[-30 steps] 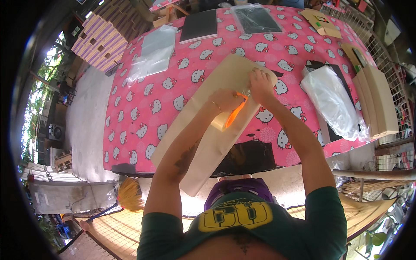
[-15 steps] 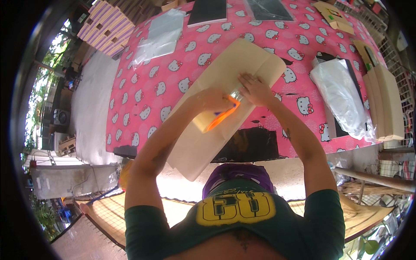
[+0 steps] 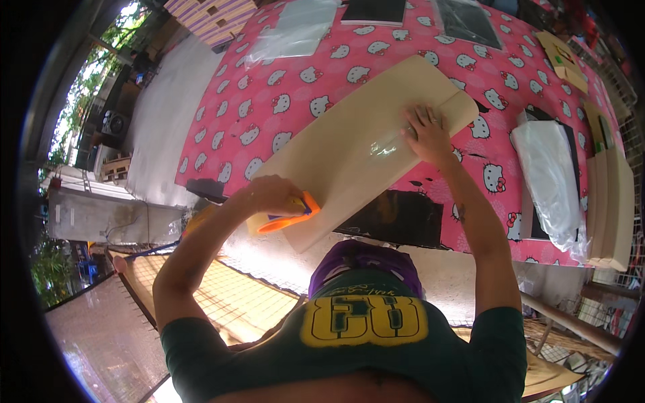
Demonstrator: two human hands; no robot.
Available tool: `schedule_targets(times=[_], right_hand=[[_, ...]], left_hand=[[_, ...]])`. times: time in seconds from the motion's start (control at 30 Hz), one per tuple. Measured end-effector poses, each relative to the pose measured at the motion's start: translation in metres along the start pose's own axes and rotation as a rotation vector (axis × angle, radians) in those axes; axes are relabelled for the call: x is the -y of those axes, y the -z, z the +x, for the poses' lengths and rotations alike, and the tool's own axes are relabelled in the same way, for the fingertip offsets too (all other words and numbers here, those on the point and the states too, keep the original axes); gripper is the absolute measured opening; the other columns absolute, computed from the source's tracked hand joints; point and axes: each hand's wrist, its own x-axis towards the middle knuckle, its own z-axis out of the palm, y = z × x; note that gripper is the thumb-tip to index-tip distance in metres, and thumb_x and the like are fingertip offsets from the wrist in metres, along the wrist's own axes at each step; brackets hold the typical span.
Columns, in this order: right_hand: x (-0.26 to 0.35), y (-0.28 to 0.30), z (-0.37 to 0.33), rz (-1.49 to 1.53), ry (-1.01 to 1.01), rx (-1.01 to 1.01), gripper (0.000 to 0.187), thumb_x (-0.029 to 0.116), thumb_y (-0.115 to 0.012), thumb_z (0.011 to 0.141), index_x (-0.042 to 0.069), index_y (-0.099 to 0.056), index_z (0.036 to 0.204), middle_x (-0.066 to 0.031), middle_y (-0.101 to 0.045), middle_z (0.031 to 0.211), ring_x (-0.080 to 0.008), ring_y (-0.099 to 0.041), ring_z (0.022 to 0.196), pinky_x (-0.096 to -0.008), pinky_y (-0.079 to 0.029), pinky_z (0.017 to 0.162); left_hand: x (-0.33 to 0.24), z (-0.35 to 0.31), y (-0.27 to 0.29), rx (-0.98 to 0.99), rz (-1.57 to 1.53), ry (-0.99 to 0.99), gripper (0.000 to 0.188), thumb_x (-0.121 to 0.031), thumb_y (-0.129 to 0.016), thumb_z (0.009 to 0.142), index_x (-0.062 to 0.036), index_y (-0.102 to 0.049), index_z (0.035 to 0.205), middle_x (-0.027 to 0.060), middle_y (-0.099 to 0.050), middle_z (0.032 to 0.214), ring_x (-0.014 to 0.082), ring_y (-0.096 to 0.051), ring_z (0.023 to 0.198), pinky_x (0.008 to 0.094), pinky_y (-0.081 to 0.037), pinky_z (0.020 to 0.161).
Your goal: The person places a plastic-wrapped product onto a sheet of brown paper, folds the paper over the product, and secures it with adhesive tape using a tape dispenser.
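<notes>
A long, flat parcel of brown paper (image 3: 336, 144) lies slantwise across the table, its near end reaching past the front edge. My left hand (image 3: 272, 195) is wrapped round an orange tape dispenser (image 3: 290, 221) at the parcel's near left end. Shiny clear tape (image 3: 384, 149) shows on the paper near the middle; whether it runs unbroken to the dispenser cannot be made out. Toward the far right end, my right hand (image 3: 428, 138) rests flat on the paper with its fingers spread.
A pink cat-print cover (image 3: 222, 141) lies on the table, with a black patch (image 3: 396, 218) at its front. Clear plastic sheets (image 3: 547, 168) and folded cardboard (image 3: 611, 208) lie right. A plastic sleeve (image 3: 302, 30) and black panel (image 3: 373, 11) lie far back. Striped boxes (image 3: 208, 20) stand far left.
My left hand has moved the tape dispenser from the parcel's middle to its near left end. My right hand stays on the paper toward the far end. The whole view has shifted.
</notes>
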Motion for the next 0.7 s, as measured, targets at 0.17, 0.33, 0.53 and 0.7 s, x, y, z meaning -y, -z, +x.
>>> schedule_targets(times=[0.17,0.33,0.53,0.7], right_hand=[[-0.003,0.0,0.0,0.002,-0.006,0.009,0.057,0.048,-0.044,0.096,0.023,-0.036,0.147,-0.0085,-0.035,0.152,-0.0324,-0.029,0.142,-0.062,-0.021,0.111],[-0.002,-0.002,-0.001,-0.004,0.01,-0.009,0.058,0.049,-0.044,0.096,0.022,-0.037,0.146,-0.0086,-0.036,0.152,-0.0335,-0.032,0.141,-0.0626,-0.022,0.11],[-0.007,-0.006,0.0,0.014,-0.004,-0.031,0.057,0.051,-0.043,0.095,0.021,-0.041,0.144,-0.0091,-0.04,0.151,-0.0353,-0.036,0.139,-0.0658,-0.023,0.108],[-0.003,-0.007,0.002,0.064,-0.009,-0.021,0.059,0.053,-0.042,0.095,0.022,-0.04,0.145,-0.0081,-0.037,0.152,-0.0327,-0.03,0.142,-0.0652,-0.02,0.11]], left_hand=[[-0.002,0.001,-0.001,0.028,0.012,-0.005,0.048,-0.049,-0.063,0.071,-0.026,-0.072,0.112,0.0081,-0.072,0.095,0.0282,-0.069,0.086,0.0401,-0.055,0.078],[-0.029,0.017,0.021,0.167,0.218,0.05,0.041,-0.049,-0.064,0.068,-0.0251,-0.076,0.1,0.0068,-0.072,0.089,0.0284,-0.07,0.084,0.0406,-0.055,0.075],[-0.064,0.031,0.034,0.133,0.387,-0.06,0.045,-0.049,-0.067,0.067,-0.0094,-0.074,0.087,0.0154,-0.071,0.083,0.0293,-0.07,0.083,0.0415,-0.054,0.073],[-0.032,0.04,0.041,0.292,0.078,0.002,0.041,-0.047,-0.068,0.068,-0.0097,-0.075,0.082,0.0147,-0.071,0.082,0.0286,-0.069,0.08,0.0416,-0.053,0.07]])
